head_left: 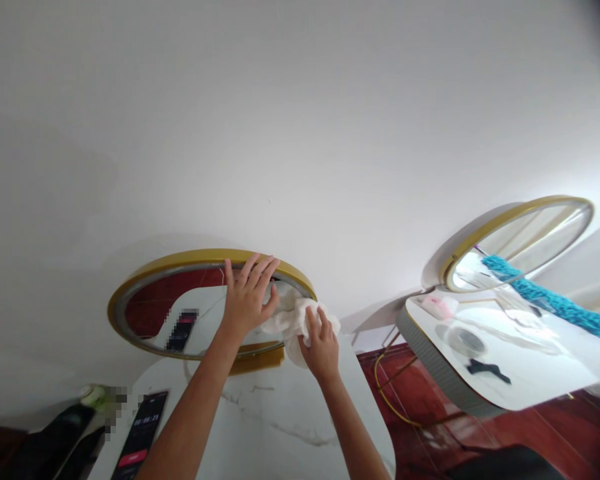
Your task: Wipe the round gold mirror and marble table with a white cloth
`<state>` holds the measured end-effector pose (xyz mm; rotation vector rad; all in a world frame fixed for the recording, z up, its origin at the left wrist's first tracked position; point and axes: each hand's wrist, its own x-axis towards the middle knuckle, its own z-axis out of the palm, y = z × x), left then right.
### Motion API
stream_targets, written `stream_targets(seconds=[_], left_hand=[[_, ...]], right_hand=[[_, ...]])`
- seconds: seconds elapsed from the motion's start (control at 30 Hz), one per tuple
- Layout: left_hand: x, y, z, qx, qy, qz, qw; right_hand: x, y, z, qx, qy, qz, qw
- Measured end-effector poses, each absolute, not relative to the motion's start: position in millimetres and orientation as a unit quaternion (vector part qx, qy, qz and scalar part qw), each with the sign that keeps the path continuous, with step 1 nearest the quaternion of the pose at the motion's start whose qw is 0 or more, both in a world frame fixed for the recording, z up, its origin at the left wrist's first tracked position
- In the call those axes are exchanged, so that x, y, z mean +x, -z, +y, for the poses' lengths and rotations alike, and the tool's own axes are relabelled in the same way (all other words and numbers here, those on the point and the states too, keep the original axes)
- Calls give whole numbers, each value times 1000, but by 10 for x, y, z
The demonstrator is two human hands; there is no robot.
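A round mirror with a gold frame (195, 257) leans at the wall on a white marbled table (280, 427). My left hand (247, 297) lies with spread fingers on the mirror's upper part, its fingertips over the gold rim. At the mirror's right edge, my right hand (321, 343) grips a crumpled white cloth (293, 323), pressing it near the frame. Below the glass a gold base piece (257, 360) shows. The mirror reflects part of the tabletop and a phone.
A phone (143, 430) lies at the table's left side. To the right stands a second table (520, 393) with another gold-framed mirror (525, 213), a blue fluffy duster (555, 303), a pink-white packet (439, 305) and a black item (487, 369). Red floor tiles (405, 393) show between.
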<state>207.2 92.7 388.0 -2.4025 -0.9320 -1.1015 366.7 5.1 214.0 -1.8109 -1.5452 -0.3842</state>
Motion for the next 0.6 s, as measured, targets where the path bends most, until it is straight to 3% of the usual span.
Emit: stream_targets(seconds=[0.1, 0.37, 0.6], left_hand=[[2071, -3872, 937, -846, 383, -330, 169], [2059, -3837, 960, -847, 385, -329, 163], [2080, -3871, 929, -845, 387, -333, 158]], right_hand=[[3672, -2279, 50, -695, 163, -602, 358], [3629, -3519, 214, -658, 169, -640, 359], [3852, -3148, 208, -675, 60, -600, 424]])
